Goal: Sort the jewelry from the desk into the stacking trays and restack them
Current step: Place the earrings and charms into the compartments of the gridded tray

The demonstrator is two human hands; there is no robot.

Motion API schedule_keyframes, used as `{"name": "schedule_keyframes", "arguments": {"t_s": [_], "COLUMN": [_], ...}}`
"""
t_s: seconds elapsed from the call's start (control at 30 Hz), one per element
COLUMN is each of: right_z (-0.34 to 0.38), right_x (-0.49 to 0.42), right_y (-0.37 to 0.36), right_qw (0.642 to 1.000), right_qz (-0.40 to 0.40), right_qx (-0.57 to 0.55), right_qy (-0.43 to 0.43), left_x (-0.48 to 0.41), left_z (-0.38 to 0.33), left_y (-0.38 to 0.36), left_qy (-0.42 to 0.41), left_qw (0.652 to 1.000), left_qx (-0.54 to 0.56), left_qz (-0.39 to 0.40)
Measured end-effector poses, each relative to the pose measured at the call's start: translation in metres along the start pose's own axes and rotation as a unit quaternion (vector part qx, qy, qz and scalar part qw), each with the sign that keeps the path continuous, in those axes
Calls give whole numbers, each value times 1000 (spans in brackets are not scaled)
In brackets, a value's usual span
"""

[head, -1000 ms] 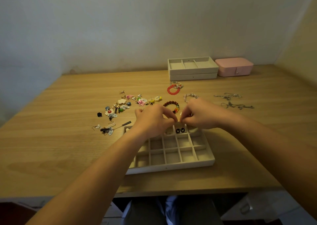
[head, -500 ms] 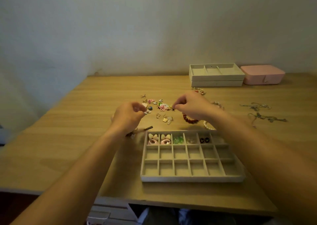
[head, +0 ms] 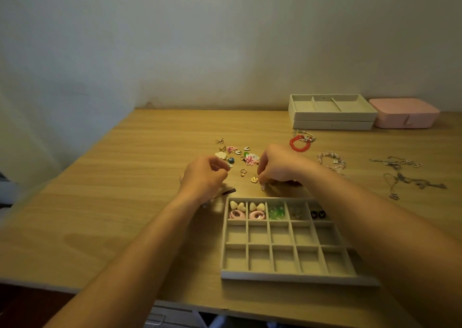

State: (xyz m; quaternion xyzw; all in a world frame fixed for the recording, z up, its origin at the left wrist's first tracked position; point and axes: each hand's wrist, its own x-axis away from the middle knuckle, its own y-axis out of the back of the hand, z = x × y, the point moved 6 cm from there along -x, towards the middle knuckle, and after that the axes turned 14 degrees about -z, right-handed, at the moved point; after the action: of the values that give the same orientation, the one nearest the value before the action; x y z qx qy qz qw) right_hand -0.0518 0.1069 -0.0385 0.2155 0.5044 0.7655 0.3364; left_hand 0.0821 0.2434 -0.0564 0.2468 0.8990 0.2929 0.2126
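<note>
Right hand curls its fingertips down just beside a charm. Left hand is curled; whether either hand pinches anything is unclear.

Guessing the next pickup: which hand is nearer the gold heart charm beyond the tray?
Right. The right hand has fingertips beside the gold heart charm; the left hand is farther off, to its left.

Closed pink case at the back right, near the pale wall; small clasp in front
</note>
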Motion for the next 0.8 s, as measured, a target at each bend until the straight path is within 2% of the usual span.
{"name": "schedule_keyframes", "arguments": {"t_s": [0.13, 0.3, 0.53, 0.8], "right_z": [-2, -9, -15, -16], "right_x": [3, 2, -1, -3], "right_y": [0, 2, 5, 5], "right_qw": [1000, 1000, 998, 997], "right_qz": [20, -15, -46, -54], "right_qx": [-1, 5, 13, 15], "right_qy": [-3, -27, -40, -52], "left_x": [2, 4, 7, 5], "left_z": [-6, -27, -60, -57], "left_y": [-7, -29, -53, -58], "left_qy": [-15, -80, -177, -145], "left_qw": [1000, 994, 963, 965], "left_qx": [1, -48, -190, -190], "left_qz": [7, 56, 77, 112]}}
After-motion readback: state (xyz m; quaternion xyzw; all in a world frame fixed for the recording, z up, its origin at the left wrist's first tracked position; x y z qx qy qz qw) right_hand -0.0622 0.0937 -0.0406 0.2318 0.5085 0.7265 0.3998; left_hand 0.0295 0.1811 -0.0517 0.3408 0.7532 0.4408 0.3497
